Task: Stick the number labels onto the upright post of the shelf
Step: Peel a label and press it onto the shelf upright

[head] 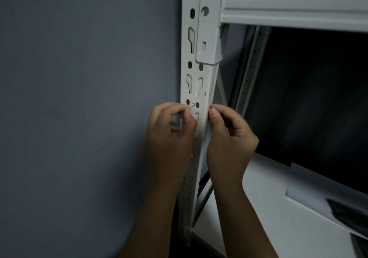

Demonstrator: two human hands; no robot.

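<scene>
The white upright post (201,74) of the shelf runs down the middle of the view, punched with round and keyhole slots. My left hand (171,134) is in front of its left edge and pinches a small label (192,104) with a dark mark between thumb and forefinger, held against the post between two round holes. My right hand (229,138) is at the post's right edge with curled fingers, its thumb and forefinger tips touching the post at the same height. Most of the label is hidden by my fingers.
A grey-blue wall (79,98) fills the left side. A white shelf beam (294,3) crosses the top right, hooked onto the post by a bracket (208,38). Below lies a white shelf board (258,208) with a paper sheet (318,194) and a dark object (348,214).
</scene>
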